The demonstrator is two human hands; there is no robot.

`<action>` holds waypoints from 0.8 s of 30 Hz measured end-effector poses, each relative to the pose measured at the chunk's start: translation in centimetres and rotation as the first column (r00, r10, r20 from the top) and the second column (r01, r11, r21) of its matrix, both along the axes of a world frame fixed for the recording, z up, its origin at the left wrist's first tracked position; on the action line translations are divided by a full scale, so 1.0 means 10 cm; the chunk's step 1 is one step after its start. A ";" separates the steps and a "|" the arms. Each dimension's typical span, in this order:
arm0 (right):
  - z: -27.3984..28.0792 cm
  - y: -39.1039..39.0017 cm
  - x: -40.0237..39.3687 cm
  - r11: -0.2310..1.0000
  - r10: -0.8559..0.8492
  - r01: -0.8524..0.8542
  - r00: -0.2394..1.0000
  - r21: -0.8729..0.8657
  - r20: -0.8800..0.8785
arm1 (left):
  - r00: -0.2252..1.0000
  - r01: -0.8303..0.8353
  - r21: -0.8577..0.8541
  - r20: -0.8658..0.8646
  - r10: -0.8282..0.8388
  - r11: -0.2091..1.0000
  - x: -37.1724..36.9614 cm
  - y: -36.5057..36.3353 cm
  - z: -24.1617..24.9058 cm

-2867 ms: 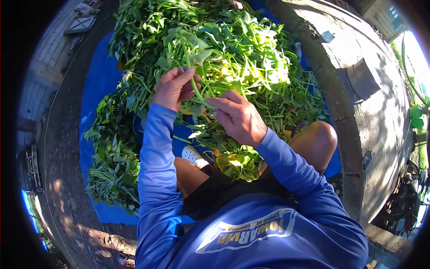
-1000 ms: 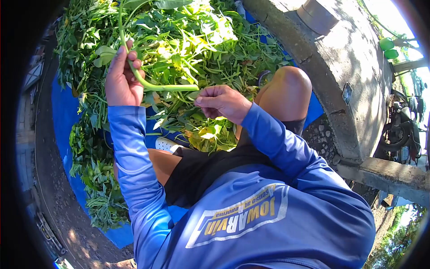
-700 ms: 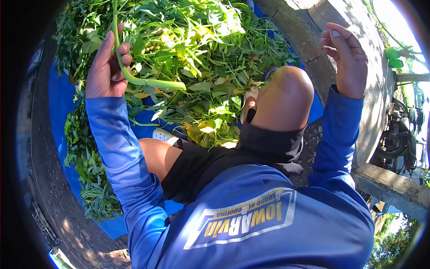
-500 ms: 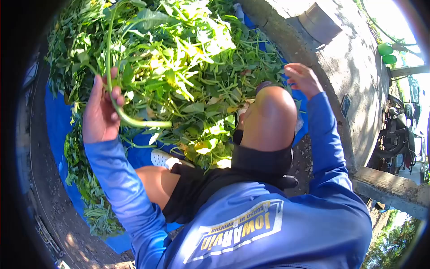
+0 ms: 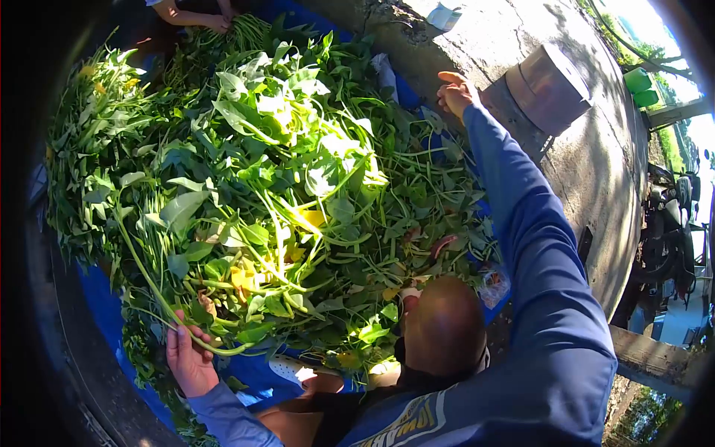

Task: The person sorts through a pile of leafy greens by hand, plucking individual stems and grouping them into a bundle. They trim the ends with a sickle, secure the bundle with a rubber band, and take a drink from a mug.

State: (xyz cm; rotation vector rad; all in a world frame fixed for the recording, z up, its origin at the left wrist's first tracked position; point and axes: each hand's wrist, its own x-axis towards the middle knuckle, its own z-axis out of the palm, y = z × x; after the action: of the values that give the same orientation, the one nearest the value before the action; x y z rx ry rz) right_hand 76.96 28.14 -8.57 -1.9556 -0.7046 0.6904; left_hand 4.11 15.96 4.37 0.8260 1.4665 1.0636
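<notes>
My left hand (image 5: 191, 359), at the lower left, has its fingers closed around a long green leafy stem (image 5: 146, 274). The stem's thick cut end curves right past my fingertips, and its leaves reach up over a big heap of leafy greens (image 5: 223, 160). Stretched far forward, my right hand (image 5: 458, 97) is above the concrete just beyond the heap's right edge. One of its fingers points out and the others are partly curled, with nothing seen in them. Yellowed leaves (image 5: 244, 280) lie among the green ones.
A blue tarp (image 5: 100, 305) lies under the heap. Another person's hands (image 5: 221, 21) hold a bunch of stems at the far edge. On the concrete (image 5: 491, 37) to the right stands a round block (image 5: 547, 86). My knee (image 5: 445, 320) rises beside the heap.
My right hand has reached forward, away from my knee. My left hand has lowered with the stem still in it. The view has tilted up, bringing another person's hands into sight.
</notes>
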 end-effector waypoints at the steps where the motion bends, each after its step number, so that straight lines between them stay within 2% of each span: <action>1: -0.02 0.22 0.15 0.998 -0.046 0.046 0.999 0.045 0.005 | 0.999 -0.021 -0.036 -0.037 0.020 0.999 0.02 0.03 -0.03; 2: -0.03 0.42 0.32 0.992 -0.089 0.088 0.996 0.093 0.008 | 0.999 -0.024 -0.051 -0.046 0.022 0.998 0.04 0.04 -0.05; 3: 0.11 0.61 0.44 0.991 -0.123 0.128 0.987 0.045 -0.102 | 0.998 -0.031 -0.062 -0.056 0.027 0.998 0.04 0.04 -0.07; 4: -0.28 0.94 0.95 0.986 -0.101 0.113 0.990 0.119 -0.100 | 0.997 -0.037 -0.069 -0.068 0.033 0.997 0.04 0.04 -0.09; 6: -0.41 1.39 1.29 0.961 -0.111 0.156 0.973 0.227 -0.200 | 0.990 -0.068 -0.084 -0.131 0.057 0.994 0.00 0.03 -0.18; 7: -0.30 1.52 1.27 0.921 -0.171 0.235 0.960 0.309 -0.222 | 0.982 -0.100 -0.103 -0.168 0.082 0.990 0.00 0.03 -0.20; 9: -0.17 1.79 1.27 0.896 -0.187 0.272 0.948 0.350 -0.259 | 0.972 -0.153 -0.108 -0.198 0.129 0.982 0.02 0.03 -0.21; 11: -0.25 2.15 1.44 0.869 -0.141 0.282 0.929 0.406 -0.343 | 0.963 -0.164 -0.101 -0.233 0.137 0.981 -0.09 0.03 -0.26; 14: -0.44 2.57 1.66 0.855 -0.161 0.350 0.880 0.382 -0.447 | 0.943 -0.196 -0.066 -0.286 0.170 0.978 0.02 0.08 -0.21; 15: -0.29 2.57 1.50 0.841 -0.232 0.417 0.853 0.345 -0.468 | 0.939 -0.200 -0.066 -0.299 0.172 0.977 0.03 0.10 -0.22; 18: -0.35 2.73 1.48 0.773 -0.176 0.507 0.749 0.382 -0.638 | 0.935 -0.214 -0.082 -0.307 0.180 0.973 0.08 0.16 -0.27; 22: -0.41 2.80 1.55 0.746 -0.209 0.529 0.763 0.405 -0.612 | 0.942 -0.190 -0.083 -0.297 0.158 0.978 0.11 0.23 -0.33; 24: -0.41 2.61 1.27 0.695 -0.005 0.284 0.921 0.661 -0.390 | 0.939 -0.180 -0.084 -0.311 0.146 0.980 0.10 0.25 -0.36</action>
State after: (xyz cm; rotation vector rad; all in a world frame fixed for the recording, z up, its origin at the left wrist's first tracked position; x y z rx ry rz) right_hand 89.71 54.25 -12.64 -1.1046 -0.4698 0.5410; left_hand 5.10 18.45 0.80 0.8245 1.8648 0.9964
